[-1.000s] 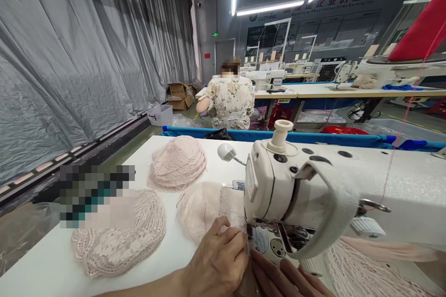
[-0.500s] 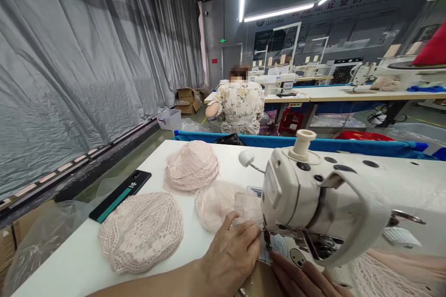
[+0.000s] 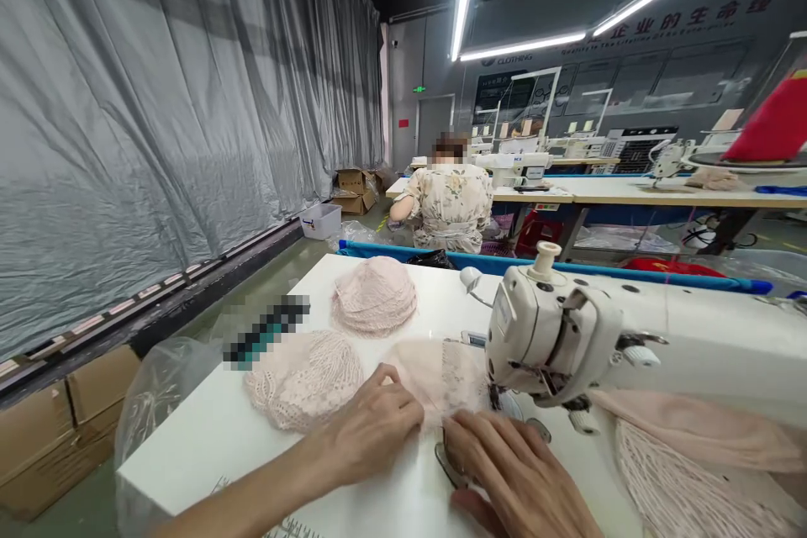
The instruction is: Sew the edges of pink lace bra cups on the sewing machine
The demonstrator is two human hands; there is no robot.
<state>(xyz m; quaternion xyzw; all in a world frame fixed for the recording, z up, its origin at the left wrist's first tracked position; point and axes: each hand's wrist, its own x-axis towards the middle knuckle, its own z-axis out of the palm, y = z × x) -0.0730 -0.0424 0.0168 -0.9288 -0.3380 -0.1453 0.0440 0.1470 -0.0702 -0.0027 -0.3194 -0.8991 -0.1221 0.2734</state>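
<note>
My left hand (image 3: 371,429) rests on the white table with its fingers curled, the tips pinching the near edge of a pale pink lace piece (image 3: 441,374). That piece lies just left of the white sewing machine head (image 3: 548,336), reaching under it. My right hand (image 3: 520,471) lies flat with fingers stretched toward the needle area, in front of the machine. A small dark curved thing (image 3: 443,462) shows by its thumb; I cannot make out what it is.
Two heaps of pink lace pieces (image 3: 375,296) (image 3: 303,378) and a dark phone (image 3: 265,332) lie left on the table (image 3: 208,437). More pink fabric (image 3: 687,454) hangs at right under the machine arm. A person sits at another sewing table behind. Cardboard boxes (image 3: 56,429) stand below left.
The view has pulled back and risen. Both hands have drawn away from the needle toward me, and the right hand, mostly out of view before, now shows fully.
</note>
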